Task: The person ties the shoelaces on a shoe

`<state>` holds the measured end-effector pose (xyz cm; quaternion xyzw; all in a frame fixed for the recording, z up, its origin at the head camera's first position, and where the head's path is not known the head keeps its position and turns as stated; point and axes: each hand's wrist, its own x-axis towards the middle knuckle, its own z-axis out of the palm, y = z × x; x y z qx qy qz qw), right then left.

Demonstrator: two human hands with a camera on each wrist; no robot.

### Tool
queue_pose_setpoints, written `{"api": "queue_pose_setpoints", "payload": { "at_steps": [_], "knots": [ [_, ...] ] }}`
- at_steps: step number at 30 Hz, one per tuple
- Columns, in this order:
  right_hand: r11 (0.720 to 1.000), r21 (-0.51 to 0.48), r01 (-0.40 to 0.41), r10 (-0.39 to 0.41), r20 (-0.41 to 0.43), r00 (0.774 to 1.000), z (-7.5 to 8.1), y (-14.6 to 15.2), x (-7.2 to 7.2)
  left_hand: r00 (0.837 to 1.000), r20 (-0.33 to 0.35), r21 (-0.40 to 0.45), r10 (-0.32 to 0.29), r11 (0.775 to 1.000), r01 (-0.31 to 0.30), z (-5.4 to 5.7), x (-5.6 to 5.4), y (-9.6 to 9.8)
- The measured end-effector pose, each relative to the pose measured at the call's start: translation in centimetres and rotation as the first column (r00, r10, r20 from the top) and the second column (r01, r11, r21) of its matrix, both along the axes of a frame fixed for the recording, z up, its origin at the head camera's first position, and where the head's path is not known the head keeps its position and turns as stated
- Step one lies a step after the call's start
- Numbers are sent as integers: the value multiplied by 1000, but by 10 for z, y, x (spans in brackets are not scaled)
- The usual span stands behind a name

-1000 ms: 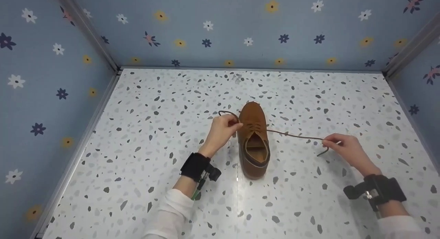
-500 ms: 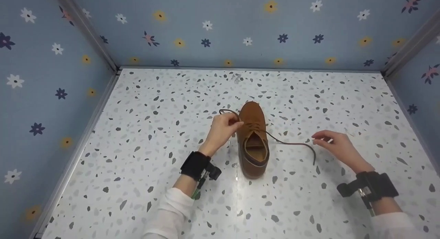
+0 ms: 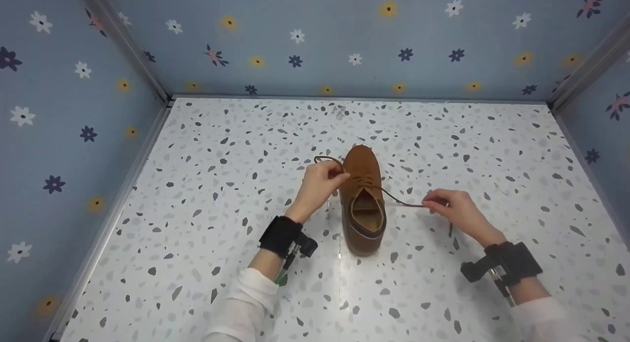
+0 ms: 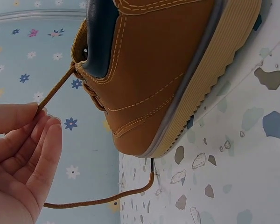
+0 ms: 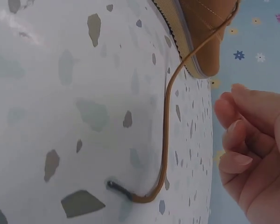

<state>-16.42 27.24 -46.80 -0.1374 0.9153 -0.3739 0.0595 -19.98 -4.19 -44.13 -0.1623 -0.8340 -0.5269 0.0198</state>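
Note:
A brown lace-up shoe (image 3: 361, 161) stands on the speckled surface, toe pointing away from me. My left hand (image 3: 317, 185) is at its left side and pinches one shoelace (image 4: 57, 91) between thumb and forefinger. That lace runs taut to the eyelets in the left wrist view, and its loose end curves down to the surface. On the other side my right hand (image 3: 460, 211) hovers over the right shoelace (image 5: 166, 119), fingers loosely bent with nothing between them. This lace lies slack, its dark tip (image 5: 119, 187) on the surface.
A white speckled surface (image 3: 236, 135) spreads around the shoe. Blue flowered panels (image 3: 325, 42) stand at the back and along both sides. Black camera straps (image 3: 280, 236) wrap both wrists.
My right hand has let go of the right lace, which dropped from taut to slack. The hand then moved left, closer to the shoe, over the lace. The left hand has stayed nearly still.

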Motion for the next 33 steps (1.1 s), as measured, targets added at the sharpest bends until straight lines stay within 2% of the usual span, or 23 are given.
{"api": "queue_pose_setpoints", "payload": {
  "at_steps": [5, 12, 20, 24, 28, 31, 33],
  "knots": [
    [999, 14, -41, 41, 9, 999, -3, -19, -7, 1000, 18, 4, -6, 1000, 6, 0, -1, -1],
    [994, 26, -106, 106, 15, 994, -4, -39, -20, 1000, -9, -8, 7, 1000, -7, -1, -2, -1],
    [991, 24, -132, 129, 109, 986, -12, -49, -30, 1000, -30, -30, 5, 1000, -6, 3, -4, 2],
    [987, 38, -156, 151, 105, 983, -13, -52, -31, 998, 40, -20, 45, 999, -44, 7, -3, 5],
    [982, 89, -165, 158, 81, 984, -13, -53, -30, 986, 134, -23, 95, 995, -92, 12, -1, 9],
    [982, 124, -144, 134, 93, 987, -13, -53, -29, 973, 194, -69, 122, 992, -110, 17, 0, 13],
    [982, 141, -127, 112, 108, 988, -12, -52, -27, 964, 229, -135, 135, 985, -106, 20, 0, 15]
  ]
}}
